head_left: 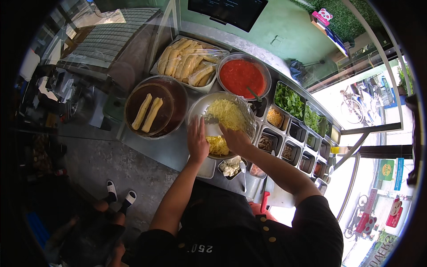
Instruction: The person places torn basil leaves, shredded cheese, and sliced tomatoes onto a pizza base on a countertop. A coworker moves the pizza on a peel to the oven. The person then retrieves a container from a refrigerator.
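Observation:
A round metal bowl (198, 107) holds shredded cheese in two heaps, a pale one (227, 111) at the far side and a yellower one (217, 146) nearer me. My left hand (198, 139) is at the bowl's left side, open, its fingers stretched out together and pointing away from me. Reaching in from the right, my right hand (235, 139) touches the cheese between the heaps. One finger of it is stretched toward the bowl's bare middle; the others are partly hidden under the hand, which looks open.
Left stands a round brown board (149, 95) with two dough sticks (147, 113). Behind are a tray of wrapped bread sticks (187, 60) and a bowl of red sauce (242, 78). Topping pans (288, 151) line the right. Near me sit a white-filled tub (231, 167) and a red-handled knife (265, 201).

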Demonstrator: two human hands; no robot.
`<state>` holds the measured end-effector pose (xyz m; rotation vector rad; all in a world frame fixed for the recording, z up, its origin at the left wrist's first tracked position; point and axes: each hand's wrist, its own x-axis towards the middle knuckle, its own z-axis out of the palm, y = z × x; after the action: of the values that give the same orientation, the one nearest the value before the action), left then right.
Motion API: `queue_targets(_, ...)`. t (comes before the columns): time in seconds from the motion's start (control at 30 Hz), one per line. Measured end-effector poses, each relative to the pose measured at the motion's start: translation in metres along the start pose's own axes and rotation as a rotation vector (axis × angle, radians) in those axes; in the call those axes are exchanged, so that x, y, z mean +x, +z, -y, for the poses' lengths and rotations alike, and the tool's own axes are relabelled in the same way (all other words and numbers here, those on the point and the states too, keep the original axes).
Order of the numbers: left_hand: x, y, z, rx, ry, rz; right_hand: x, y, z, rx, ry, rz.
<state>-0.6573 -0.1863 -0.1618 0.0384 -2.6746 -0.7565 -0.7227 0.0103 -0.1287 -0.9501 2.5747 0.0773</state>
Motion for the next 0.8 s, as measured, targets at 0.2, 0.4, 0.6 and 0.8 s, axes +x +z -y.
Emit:
queue_targets(0.2,-0.003,-0.001,0.0,-0.06,-0.017,0.025,0.02,0.016,0.011,0.03,0.071,-0.135)
queue_targets(0.4,-0.001,0.001,0.001,-0.01,0.014,-0.033,-0.016,0.027,0.022,0.152,-0.032,0.055)
queue_targets(0.6,-0.001,0.0,0.001,-0.051,0.008,-0.007,0.012,0.034,-0.01,0.146,0.074,-0.25)
queue_targets(0.8,0.0,0.001,0.0,-0.013,-0.026,0.032,0.013,0.052,-0.001,0.131,-0.097,-0.141)
